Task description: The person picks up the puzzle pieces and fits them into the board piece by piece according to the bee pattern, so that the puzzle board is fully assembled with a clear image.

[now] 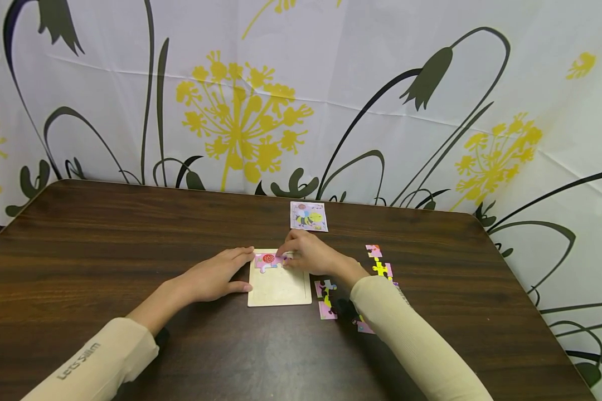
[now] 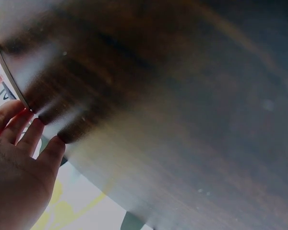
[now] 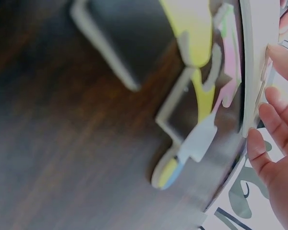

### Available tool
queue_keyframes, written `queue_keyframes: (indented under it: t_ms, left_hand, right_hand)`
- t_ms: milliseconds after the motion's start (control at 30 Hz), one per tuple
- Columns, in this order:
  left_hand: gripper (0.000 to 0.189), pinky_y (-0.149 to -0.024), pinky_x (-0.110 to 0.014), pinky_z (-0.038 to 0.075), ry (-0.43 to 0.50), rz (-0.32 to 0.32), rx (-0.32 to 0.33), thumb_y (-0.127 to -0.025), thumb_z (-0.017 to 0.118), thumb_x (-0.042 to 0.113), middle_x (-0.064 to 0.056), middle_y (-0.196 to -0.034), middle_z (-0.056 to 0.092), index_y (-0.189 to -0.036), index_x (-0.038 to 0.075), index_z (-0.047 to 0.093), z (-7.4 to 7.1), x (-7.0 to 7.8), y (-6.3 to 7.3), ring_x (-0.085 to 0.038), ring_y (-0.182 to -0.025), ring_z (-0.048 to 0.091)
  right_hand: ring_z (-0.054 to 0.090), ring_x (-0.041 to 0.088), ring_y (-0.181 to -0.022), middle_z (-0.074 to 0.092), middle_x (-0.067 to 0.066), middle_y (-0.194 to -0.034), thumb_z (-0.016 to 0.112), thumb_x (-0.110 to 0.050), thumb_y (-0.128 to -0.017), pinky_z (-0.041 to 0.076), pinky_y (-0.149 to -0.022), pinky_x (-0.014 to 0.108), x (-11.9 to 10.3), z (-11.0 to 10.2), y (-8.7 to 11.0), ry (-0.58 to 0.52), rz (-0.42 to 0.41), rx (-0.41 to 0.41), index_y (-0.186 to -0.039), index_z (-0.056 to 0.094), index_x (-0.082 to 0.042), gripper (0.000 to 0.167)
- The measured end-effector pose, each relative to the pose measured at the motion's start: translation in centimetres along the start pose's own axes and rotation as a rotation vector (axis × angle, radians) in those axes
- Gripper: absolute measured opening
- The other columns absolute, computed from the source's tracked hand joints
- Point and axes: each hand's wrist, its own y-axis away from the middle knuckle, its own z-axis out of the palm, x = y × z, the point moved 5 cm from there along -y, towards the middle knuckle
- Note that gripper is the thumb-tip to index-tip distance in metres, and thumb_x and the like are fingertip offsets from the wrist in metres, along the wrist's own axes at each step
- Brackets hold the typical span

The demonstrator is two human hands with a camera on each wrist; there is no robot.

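- Now: left hand (image 1: 215, 277) flat, fingers straight, steadying left edge of puzzle tray (image 1: 279, 289) at table (image 1: 105, 234) centre.
- Right hand (image 1: 308, 253) pinches pink piece (image 1: 267, 260) at tray's top.
- Loose pieces (image 1: 326, 298) just right of tray; bee card (image 1: 308, 216) behind.

So the tray (image 1: 279, 289) sits about mid-desk (image 1: 105, 239), a bit toward the near edge. One piece (image 1: 267, 260) is in the tray's far left corner. The card (image 1: 309, 216) lies behind the tray, slightly to its right, close to the far edge of the desk. Loose pieces (image 1: 326, 299) are just right of the tray, with a few more (image 1: 381, 268) further right, and the right forearm lies between the two bunches. Left hand (image 1: 214, 277) lies on the desk touching the tray's left edge, right hand (image 1: 308, 255) is over the tray's far right corner by the piece. The curtain (image 1: 301, 100) hangs behind the desk.
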Motion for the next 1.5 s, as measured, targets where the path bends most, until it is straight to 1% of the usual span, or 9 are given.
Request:
queue_keyframes:
  t_ms: [233,467,633,833,967,1167,1300,1500]
  left_hand:
    - [0.064,-0.098,-0.052,0.031,-0.002,-0.005,-0.006,-0.087,0.063,0.030,-0.022,-0.141,0.033,-0.134,-0.005,0.039,0.1,0.0,0.0,-0.039,-0.128,0.030]
    - [0.065,-0.098,-0.052,0.031,-0.007,-0.013,-0.011,-0.087,0.062,0.031,-0.021,-0.141,0.033,-0.135,-0.005,0.038,0.0,0.1,-0.1,-0.038,-0.128,0.030]
    - [0.065,-0.098,-0.051,0.031,-0.022,-0.008,-0.006,-0.086,0.063,0.031,-0.021,-0.141,0.033,-0.135,-0.005,0.038,0.0,0.1,-0.1,-0.038,-0.128,0.031]
    - [0.064,-0.098,-0.051,0.031,-0.026,-0.007,-0.007,-0.086,0.063,0.031,-0.021,-0.141,0.033,-0.134,-0.004,0.039,0.0,0.0,-0.2,-0.038,-0.128,0.031]
    - [0.064,-0.099,-0.051,0.031,-0.029,-0.009,-0.011,-0.086,0.062,0.031,-0.021,-0.141,0.033,-0.135,-0.004,0.039,0.0,0.0,-0.2,-0.037,-0.128,0.031]
    - [0.064,-0.098,-0.051,0.031,-0.032,0.000,-0.004,-0.087,0.062,0.031,-0.021,-0.141,0.033,-0.135,-0.005,0.039,0.0,0.0,-0.2,-0.038,-0.128,0.031]
    - [0.064,-0.098,-0.051,0.031,-0.029,0.002,-0.002,-0.087,0.063,0.031,-0.021,-0.141,0.033,-0.135,-0.005,0.039,0.0,0.1,-0.2,-0.038,-0.128,0.031]
    - [0.064,-0.099,-0.051,0.030,-0.030,0.016,0.005,-0.087,0.063,0.029,-0.023,-0.140,0.034,-0.134,-0.007,0.039,0.1,0.1,-0.1,-0.039,-0.127,0.031]
  right_hand:
    - [0.050,0.018,-0.084,0.055,0.007,-0.092,0.069,-0.010,-0.081,0.041,-0.074,0.026,0.0,0.0,0.0,0.019,-0.011,0.006,-0.099,0.070,-0.008,0.018]
    - [0.050,0.018,-0.086,0.056,0.007,-0.094,0.069,-0.012,-0.082,0.042,-0.076,0.027,0.0,-0.2,0.1,0.008,0.011,-0.006,-0.100,0.069,-0.007,0.019]
    - [0.052,0.019,-0.088,0.059,0.006,-0.096,0.069,-0.012,-0.082,0.042,-0.078,0.027,0.4,-0.8,0.4,-0.016,0.046,-0.008,-0.102,0.068,-0.004,0.022]
    - [0.054,0.018,-0.089,0.061,0.006,-0.098,0.070,-0.011,-0.081,0.044,-0.079,0.029,1.4,-1.7,1.3,-0.034,0.055,0.011,-0.103,0.068,-0.004,0.022]
    - [0.055,0.018,-0.093,0.062,0.005,-0.100,0.069,-0.012,-0.082,0.045,-0.082,0.032,2.3,-2.3,2.1,-0.043,0.073,0.014,-0.104,0.067,-0.005,0.024]
    - [0.054,0.018,-0.095,0.061,0.004,-0.103,0.070,-0.016,-0.082,0.044,-0.083,0.035,4.2,-3.2,3.8,-0.098,0.171,0.029,-0.108,0.066,-0.006,0.028]
    - [0.055,0.021,-0.096,0.060,0.007,-0.103,0.070,-0.018,-0.082,0.045,-0.082,0.038,5.4,-3.9,5.1,-0.134,0.214,0.050,-0.109,0.065,-0.005,0.030]
    - [0.054,0.026,-0.098,0.059,0.009,-0.105,0.071,-0.017,-0.081,0.043,-0.084,0.042,7.5,-5.1,7.2,-0.127,0.275,0.079,-0.109,0.065,-0.004,0.031]
